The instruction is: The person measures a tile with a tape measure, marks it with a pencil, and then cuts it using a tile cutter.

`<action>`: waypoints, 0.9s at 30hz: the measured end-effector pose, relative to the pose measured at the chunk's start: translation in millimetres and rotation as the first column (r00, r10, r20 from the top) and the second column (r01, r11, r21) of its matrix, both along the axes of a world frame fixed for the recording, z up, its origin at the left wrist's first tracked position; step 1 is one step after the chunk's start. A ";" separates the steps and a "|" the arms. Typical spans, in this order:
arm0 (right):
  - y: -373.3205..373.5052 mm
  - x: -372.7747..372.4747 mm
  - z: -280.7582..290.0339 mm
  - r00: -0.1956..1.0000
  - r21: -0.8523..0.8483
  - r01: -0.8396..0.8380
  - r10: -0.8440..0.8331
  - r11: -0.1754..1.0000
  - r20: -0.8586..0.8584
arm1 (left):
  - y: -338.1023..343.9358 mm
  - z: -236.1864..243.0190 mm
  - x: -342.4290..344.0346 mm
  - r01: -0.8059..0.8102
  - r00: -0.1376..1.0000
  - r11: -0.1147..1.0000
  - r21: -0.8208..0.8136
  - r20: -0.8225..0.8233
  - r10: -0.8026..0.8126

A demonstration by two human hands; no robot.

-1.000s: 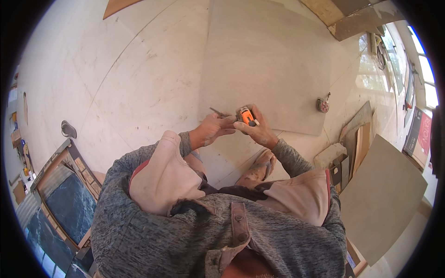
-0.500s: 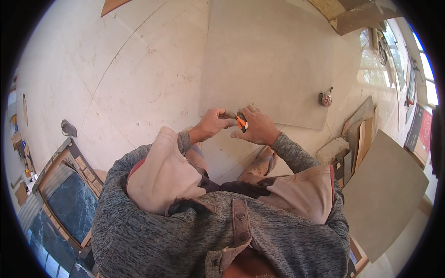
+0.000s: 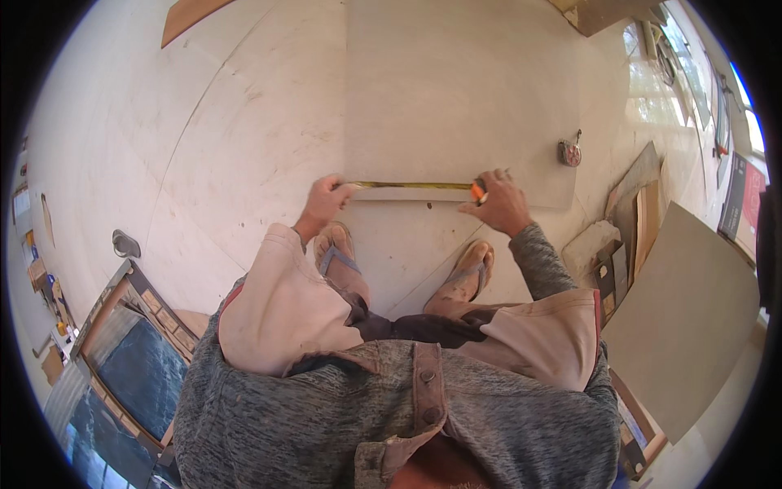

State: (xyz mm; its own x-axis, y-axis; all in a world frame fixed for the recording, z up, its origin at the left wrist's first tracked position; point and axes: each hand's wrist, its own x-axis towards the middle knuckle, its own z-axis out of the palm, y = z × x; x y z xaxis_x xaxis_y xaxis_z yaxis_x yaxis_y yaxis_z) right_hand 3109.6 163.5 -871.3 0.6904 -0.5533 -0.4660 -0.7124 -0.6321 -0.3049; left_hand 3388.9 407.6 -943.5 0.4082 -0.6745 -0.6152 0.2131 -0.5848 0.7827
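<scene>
A pale, scuffed floor [image 3: 244,106] spreads around the person, crossed by thin dark seams, with bright windows [image 3: 751,126] far off to the right of the hands. Flat on it, ahead of both hands, lies a large grey slab [image 3: 464,90], its near edge running just on the person's side of the outstretched yellow tape blade [image 3: 411,186]. The left hand [image 3: 326,201] is at the slab's near left corner, fingers closed on the blade's end, though blur hides the exact grip. The right hand [image 3: 503,202] is curled around the orange tape measure [image 3: 479,192], short of the slab's right edge; whether the blade touches the slab I cannot tell. A second, reddish tape measure [image 3: 570,152] sits beyond the right hand, near that edge. Wide floor stretches left of the left hand, as far as a brown board [image 3: 191,18] ahead and framed dark panels [image 3: 134,359] nearer the body. To the right, room narrows: leaning offcuts [image 3: 631,212] and a grey panel [image 3: 684,318] stand beside the right forearm
</scene>
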 end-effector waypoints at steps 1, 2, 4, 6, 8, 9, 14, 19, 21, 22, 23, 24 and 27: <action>-5.7 -8.4 1.9 0.999 -0.018 0.035 -0.035 0.999 -0.029 | 6.0 -5.8 8.4 -0.045 0.999 0.999 0.019 0.021 0.045; -9.5 -18.7 2.4 0.996 -0.040 0.068 -0.070 0.997 -0.049 | 11.5 -12.2 14.2 -0.088 0.996 0.996 0.035 0.037 0.086; -19.6 -37.3 3.6 0.987 -0.095 0.132 -0.140 0.987 -0.083 | 19.5 -25.3 25.6 -0.055 0.996 0.995 0.084 0.072 0.049; -25.9 -53.7 -0.6 0.980 -0.122 0.154 -0.167 0.981 -0.104 | 17.9 -28.6 25.0 -0.007 0.995 0.992 0.128 0.104 -0.007; -28.5 -65.9 -4.1 0.971 -0.118 0.188 -0.203 0.975 -0.123 | 16.0 -30.9 20.5 0.053 0.988 0.986 0.159 0.137 -0.076; -27.8 -70.5 -7.1 0.970 -0.132 0.194 -0.211 0.972 -0.123 | 14.0 -31.9 17.8 0.065 0.988 0.986 0.153 0.128 -0.085; -26.0 -82.5 -11.6 0.969 -0.141 0.221 -0.233 0.965 -0.081 | 4.7 -29.0 8.6 0.062 0.986 0.973 0.221 0.138 -0.094; -37.9 -89.8 -13.3 0.965 -0.101 0.228 -0.239 0.968 -0.109 | 11.5 -40.8 12.4 0.085 0.952 0.961 0.262 0.264 -0.156; -42.4 -96.7 -14.1 0.963 -0.119 0.228 -0.242 0.966 -0.122 | 8.5 -41.4 13.3 0.089 0.953 0.960 0.266 0.258 -0.160; -44.9 -99.9 -13.5 0.962 -0.133 0.222 -0.239 0.966 -0.129 | 7.9 -41.4 13.6 0.078 0.967 0.957 0.279 0.212 -0.141; -46.8 -101.5 -14.6 0.964 -0.144 0.212 -0.231 0.967 -0.132 | 8.6 -37.3 12.9 0.061 0.978 0.953 0.296 0.171 -0.115; -48.8 -103.4 -16.8 0.964 -0.143 0.207 -0.227 0.968 -0.137 | 8.7 -34.0 10.4 0.071 0.974 0.952 0.298 0.186 -0.130; -54.0 -106.0 -20.2 0.966 -0.135 0.204 -0.222 0.970 -0.135 | 8.4 -33.1 7.0 0.110 0.939 0.952 0.287 0.283 -0.194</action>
State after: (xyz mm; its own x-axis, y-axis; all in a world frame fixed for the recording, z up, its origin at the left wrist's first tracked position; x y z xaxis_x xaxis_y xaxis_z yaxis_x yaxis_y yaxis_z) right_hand 3003.6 109.5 -891.5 0.4788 -0.7379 -0.4757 -0.8660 -0.4860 -0.1177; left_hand 3395.9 416.0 -976.5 0.5090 -0.5744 -0.6411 -0.1182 -0.7844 0.6089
